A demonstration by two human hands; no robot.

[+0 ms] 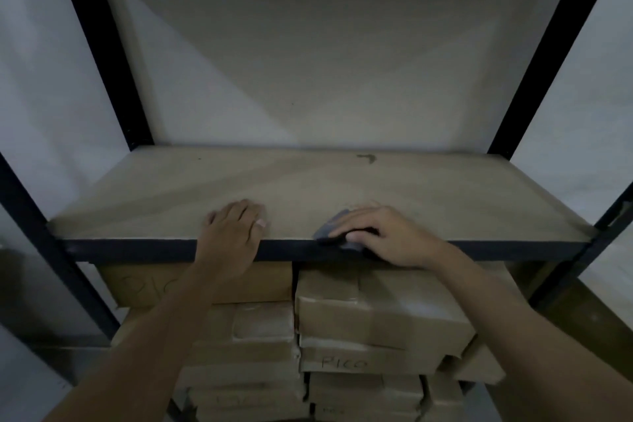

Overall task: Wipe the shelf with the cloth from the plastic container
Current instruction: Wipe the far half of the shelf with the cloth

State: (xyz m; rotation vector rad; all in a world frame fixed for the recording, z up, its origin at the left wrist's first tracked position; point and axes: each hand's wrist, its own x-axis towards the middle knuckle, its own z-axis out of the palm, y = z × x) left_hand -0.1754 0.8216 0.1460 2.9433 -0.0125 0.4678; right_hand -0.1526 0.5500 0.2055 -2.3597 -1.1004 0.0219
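The shelf [308,188]: wiping barely begun, I judge, with its surface dull and a dark smudge [367,158] unwiped at 1 o'clock. My left hand [233,229] lies flat, fingers straight, at 7 o'clock; my right hand [380,236] at 5 o'clock curls round the cloth [330,228] on the front edge. Its visible part runs 1 to 7 o'clock.

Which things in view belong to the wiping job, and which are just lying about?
Job: shelf board; grey cloth, held at the front edge by the right hand; left hand resting flat on the board; dark mark near the back.
Lying about: cardboard boxes stacked underneath; black frame post.
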